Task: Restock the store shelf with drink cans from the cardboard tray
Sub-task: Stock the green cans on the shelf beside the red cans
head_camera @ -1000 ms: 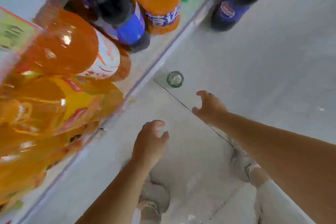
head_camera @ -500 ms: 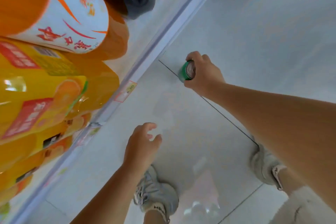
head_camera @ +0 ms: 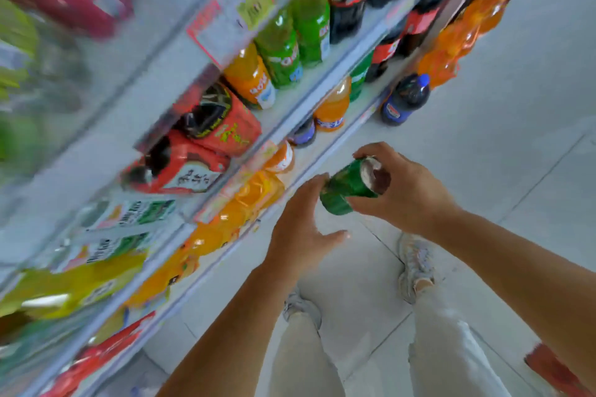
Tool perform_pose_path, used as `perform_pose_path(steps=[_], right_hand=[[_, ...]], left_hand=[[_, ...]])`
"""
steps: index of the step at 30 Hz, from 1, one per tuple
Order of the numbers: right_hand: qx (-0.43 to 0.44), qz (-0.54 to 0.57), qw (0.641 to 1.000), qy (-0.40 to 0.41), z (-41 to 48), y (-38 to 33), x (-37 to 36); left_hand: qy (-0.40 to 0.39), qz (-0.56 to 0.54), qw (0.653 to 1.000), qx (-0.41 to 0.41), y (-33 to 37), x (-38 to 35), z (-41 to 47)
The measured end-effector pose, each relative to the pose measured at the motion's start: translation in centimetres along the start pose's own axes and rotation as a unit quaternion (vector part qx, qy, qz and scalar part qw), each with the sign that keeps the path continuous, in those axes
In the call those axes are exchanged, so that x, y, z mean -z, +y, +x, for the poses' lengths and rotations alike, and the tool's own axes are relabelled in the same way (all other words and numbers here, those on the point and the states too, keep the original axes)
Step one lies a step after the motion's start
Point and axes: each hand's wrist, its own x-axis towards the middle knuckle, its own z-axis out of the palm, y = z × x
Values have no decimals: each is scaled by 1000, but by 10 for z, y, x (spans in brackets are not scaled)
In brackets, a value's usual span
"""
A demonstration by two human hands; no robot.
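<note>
A green drink can lies tilted in the air above the floor, its silver top toward the right. My right hand grips it around the top end. My left hand is spread open just left of the can, fingertips touching its lower end, thumb stretched out below it. The store shelves rise at the left, packed with bottles. No cardboard tray is in view.
Orange, green and dark cola bottles fill the shelves; red multipacks sit one shelf up. A dark blue-capped bottle stands on the tiled floor by the shelf foot. My two shoes are below the hands.
My right hand has lifted the green can off the floor and tilted it. My left hand has risen to meet it. The view has swung upward along the shelves.
</note>
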Motion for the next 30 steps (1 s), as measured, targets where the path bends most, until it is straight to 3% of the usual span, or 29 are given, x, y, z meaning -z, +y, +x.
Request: perform_pose_path(steps=[5, 10, 15, 23, 26, 30], right_hand=[[113, -10, 992, 45, -82, -130, 90], [231, 69, 968, 68, -150, -216, 129], [304, 207, 929, 43, -188, -278, 136], [377, 233, 895, -57, -209, -360, 121], [403, 240, 881, -55, -209, -393, 114], [434, 206, 876, -29, -200, -436, 104]], left_hand=[[134, -61, 985, -94, 106, 85, -78], [290, -65, 940, -166, 178, 160, -145], [390, -51, 897, -199, 214, 213, -205], [476, -95, 854, -189, 232, 275, -261], [504, -8, 846, -176, 229, 306, -280], [599, 151, 783, -81, 189, 351, -301]])
